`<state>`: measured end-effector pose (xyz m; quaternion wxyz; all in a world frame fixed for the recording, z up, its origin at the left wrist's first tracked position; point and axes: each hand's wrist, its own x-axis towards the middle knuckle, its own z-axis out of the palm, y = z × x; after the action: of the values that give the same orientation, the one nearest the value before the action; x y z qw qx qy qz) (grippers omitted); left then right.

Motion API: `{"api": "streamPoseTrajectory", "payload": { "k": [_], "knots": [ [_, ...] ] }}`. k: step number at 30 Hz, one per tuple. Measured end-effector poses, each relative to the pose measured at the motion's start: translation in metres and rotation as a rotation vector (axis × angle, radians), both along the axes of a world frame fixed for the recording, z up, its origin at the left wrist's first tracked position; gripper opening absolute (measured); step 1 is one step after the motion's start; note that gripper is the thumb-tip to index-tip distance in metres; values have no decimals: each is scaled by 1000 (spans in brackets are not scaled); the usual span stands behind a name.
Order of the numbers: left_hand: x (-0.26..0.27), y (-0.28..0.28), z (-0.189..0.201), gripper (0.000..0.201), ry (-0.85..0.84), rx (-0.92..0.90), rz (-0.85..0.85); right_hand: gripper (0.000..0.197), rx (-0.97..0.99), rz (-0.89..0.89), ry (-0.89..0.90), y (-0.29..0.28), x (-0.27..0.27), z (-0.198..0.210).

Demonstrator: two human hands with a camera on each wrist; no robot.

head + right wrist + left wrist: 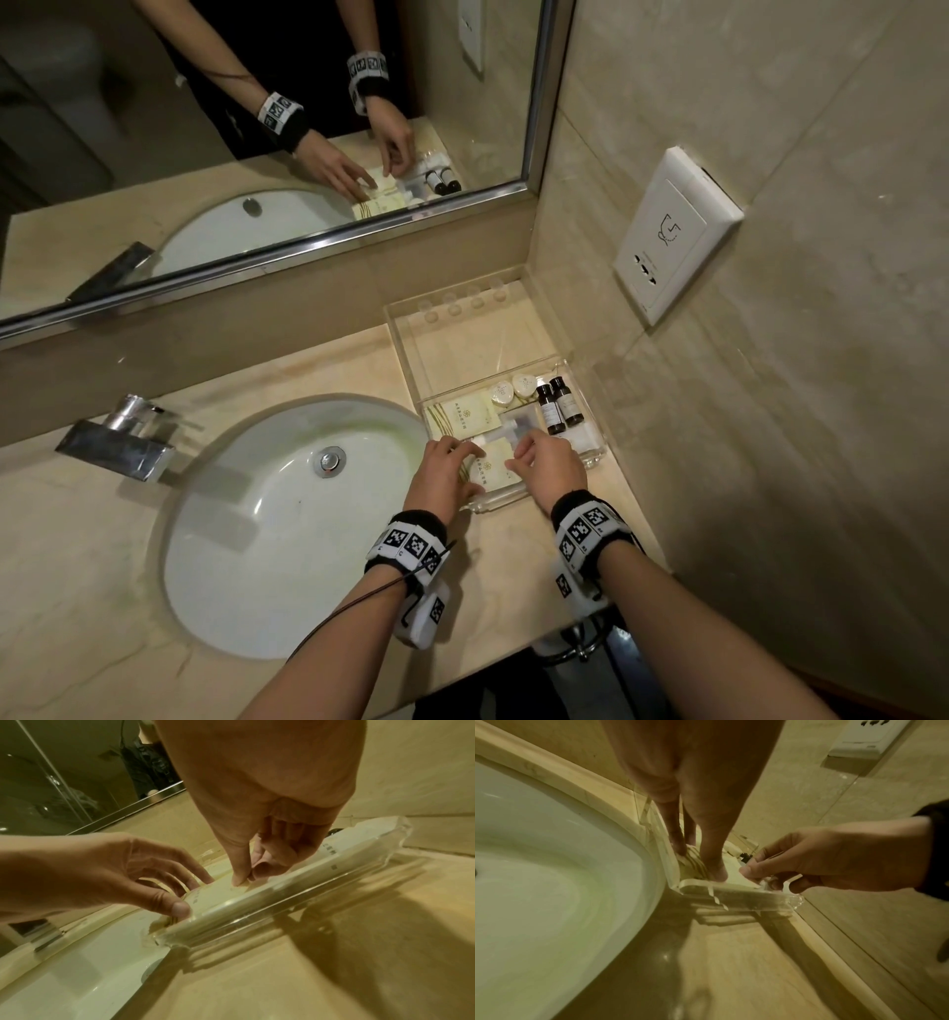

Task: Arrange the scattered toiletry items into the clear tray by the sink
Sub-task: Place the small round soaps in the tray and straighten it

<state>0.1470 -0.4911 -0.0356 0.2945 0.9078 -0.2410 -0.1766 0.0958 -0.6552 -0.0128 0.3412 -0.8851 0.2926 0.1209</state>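
Observation:
The clear tray (411, 354) sits on the counter right of the sink. Both hands are over its near-left corner, on a cream packet (494, 465) lying flat inside. My left hand (464, 457) holds the packet's left end between thumb and fingers (203, 880). At the packet's right edge my right hand (518, 457) pinches it between thumb and forefinger (236, 880). Further in lie a second cream packet (464, 417), two round soaps (500, 394) and two dark bottles (550, 408). The hands hide part of the tray's front.
The white sink basin (257, 514) lies directly left of the tray, with a chrome faucet (123, 437) at its far left. A wall socket (672, 236) is on the right wall, and a mirror (257, 128) runs behind the counter. The tray's back half holds nothing.

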Motion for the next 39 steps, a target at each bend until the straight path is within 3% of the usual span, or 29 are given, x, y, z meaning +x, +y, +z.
{"api": "streamPoseTrajectory", "payload": {
  "k": [10, 15, 19, 22, 26, 29, 35, 39],
  "knots": [
    [0, 2, -2, 42, 9, -14, 37, 20, -17, 62, -32, -2, -1, -1],
    [4, 9, 5, 47, 6, -54, 36, 20, 57, -7, -64, -9, -1, 1],
    [7, 17, 11, 40, 53, -107, 125, 16, 78, -90, -100, -20, -9, 2],
    [9, 20, 13, 36, 180, -158, 299, 16, 66, -225, -83, -34, -24, -2],
    [8, 25, 8, 33, 478, -181, 504, 22, 273, -529, 17, -48, -40, -16],
    [5, 25, 4, 38, 623, -227, 587, 20, 513, -645, 48, -53, -42, -24],
    [2, 17, -2, 36, 717, -260, 709, 23, 798, -806, 44, -49, -39, -26],
    [3, 17, -6, 32, 748, -252, 726, 20, 835, -821, 37, -50, -33, -28]
  ]
}}
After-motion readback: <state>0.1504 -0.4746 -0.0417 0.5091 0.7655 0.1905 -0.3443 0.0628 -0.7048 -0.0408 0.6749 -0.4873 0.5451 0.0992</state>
